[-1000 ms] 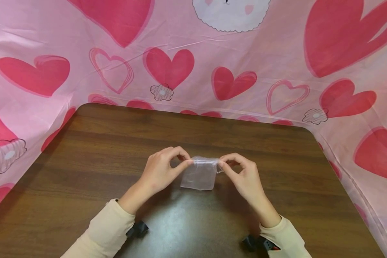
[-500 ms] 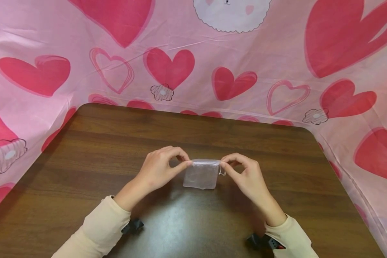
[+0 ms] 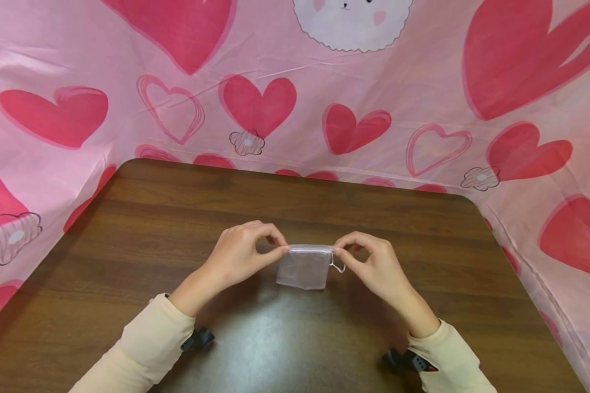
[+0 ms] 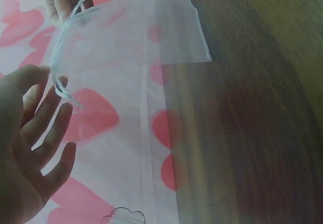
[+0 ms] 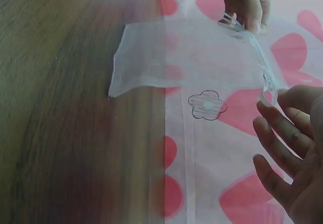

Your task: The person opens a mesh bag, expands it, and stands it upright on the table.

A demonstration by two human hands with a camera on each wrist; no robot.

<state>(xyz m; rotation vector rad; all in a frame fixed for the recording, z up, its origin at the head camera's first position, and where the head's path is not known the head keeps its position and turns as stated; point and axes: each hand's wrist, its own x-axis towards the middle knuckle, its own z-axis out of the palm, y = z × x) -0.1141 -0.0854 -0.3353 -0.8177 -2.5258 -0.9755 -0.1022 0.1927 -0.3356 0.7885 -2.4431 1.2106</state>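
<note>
Pinching a sheer pouch (image 3: 304, 267) between us, our left hand (image 3: 241, 256) and right hand (image 3: 373, 265) each grip a top corner. It hangs just above the counter (image 3: 295, 338).

Sheer white pouch (image 3: 305, 267), dark brown wood-grain table (image 3: 177, 218), pink heart-print cloth (image 3: 398, 93)

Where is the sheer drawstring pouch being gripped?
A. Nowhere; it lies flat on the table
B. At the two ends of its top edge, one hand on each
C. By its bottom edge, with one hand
B: the left hand and right hand each pinch one top corner of the sheer drawstring pouch.
</note>
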